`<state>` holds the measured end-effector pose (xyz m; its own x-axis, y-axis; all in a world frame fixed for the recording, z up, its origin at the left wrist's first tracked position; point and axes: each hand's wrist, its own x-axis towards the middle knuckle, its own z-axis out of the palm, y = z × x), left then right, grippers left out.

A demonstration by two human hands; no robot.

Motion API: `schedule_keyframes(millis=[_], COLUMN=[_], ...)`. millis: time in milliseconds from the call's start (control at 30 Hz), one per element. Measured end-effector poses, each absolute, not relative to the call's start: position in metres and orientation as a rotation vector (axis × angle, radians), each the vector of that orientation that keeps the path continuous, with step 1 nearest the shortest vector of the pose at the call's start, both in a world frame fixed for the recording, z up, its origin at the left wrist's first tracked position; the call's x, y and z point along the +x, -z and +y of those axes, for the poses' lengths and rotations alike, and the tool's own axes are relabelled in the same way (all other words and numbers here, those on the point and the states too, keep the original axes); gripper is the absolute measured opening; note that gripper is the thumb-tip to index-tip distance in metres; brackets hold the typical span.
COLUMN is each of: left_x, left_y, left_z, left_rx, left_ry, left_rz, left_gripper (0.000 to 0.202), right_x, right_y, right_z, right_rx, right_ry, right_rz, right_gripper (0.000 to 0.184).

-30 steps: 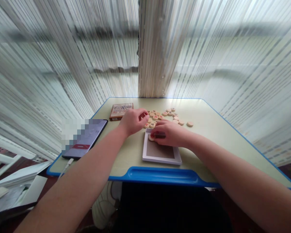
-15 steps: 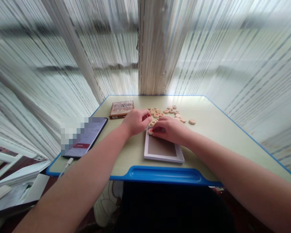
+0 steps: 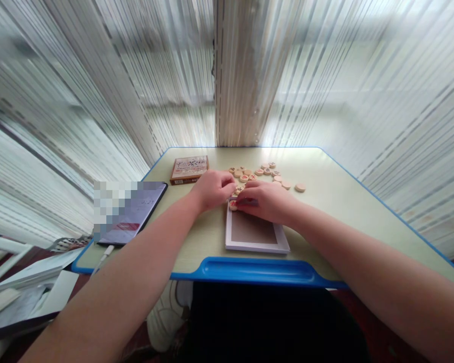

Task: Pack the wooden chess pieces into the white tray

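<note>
I've got a pale yellow-green, blue-edged surface [image 3: 336, 171] on cam, w/ striped sheer fabric curtains [image 3: 238, 75] behind. R hand [image 3: 268, 200] pinches a round, pale wooden disc [image 3: 233, 205], red char. showing, at the far-left corner of a shallow white rectangular box [image 3: 257, 247], brown inside. L hand [image 3: 213, 189] is curled nearby; can't tell if it's holding anything. More marked discs [image 3: 244, 178] lie beyond.
</note>
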<state>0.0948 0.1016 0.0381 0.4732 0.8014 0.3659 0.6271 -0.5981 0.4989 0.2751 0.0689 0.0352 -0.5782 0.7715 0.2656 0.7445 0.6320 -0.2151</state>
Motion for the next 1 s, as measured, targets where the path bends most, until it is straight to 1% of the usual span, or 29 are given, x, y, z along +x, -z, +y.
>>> schedule_keyframes(millis=[167, 300, 433, 567, 633, 767, 867, 1000], left_x=[0.094, 0.094, 0.093, 0.093, 0.092, 0.093, 0.094, 0.094], left_y=[-0.036, -0.036, -0.036, -0.038, -0.038, -0.038, -0.036, -0.033], left_z=[0.103, 0.103, 0.103, 0.102, 0.102, 0.102, 0.103, 0.107], left_rx=[2.42, 2.424, 2.423, 2.403, 2.393, 2.366, 2.342, 2.354], left_ry=[-0.843, -0.834, -0.823, -0.782, -0.777, -0.868, -0.956, -1.032], left_rz=[1.209, 1.215, 1.225, 1.213, 1.187, 1.121, 1.095, 1.058], left_gripper=[0.023, 0.022, 0.022, 0.021, 0.019, 0.022, 0.029, 0.035], right_x=[0.275, 0.275, 0.275, 0.277, 0.278, 0.278, 0.278, 0.278], right_y=[-0.035, -0.035, -0.036, -0.044, -0.048, -0.049, -0.047, -0.045], right_z=[0.068, 0.067, 0.067, 0.066, 0.066, 0.068, 0.072, 0.076], right_rx=[-1.213, -1.206, -1.219, -1.143, -1.098, -1.138, -1.266, -1.375], right_ry=[-0.1, -0.086, -0.099, -0.187, -0.236, -0.238, -0.273, -0.552], right_rz=[-2.535, -2.542, -2.522, -2.585, -2.608, -2.431, -2.165, -1.9], right_gripper=[0.02, 0.015, 0.014, 0.008, 0.007, 0.009, 0.017, 0.028])
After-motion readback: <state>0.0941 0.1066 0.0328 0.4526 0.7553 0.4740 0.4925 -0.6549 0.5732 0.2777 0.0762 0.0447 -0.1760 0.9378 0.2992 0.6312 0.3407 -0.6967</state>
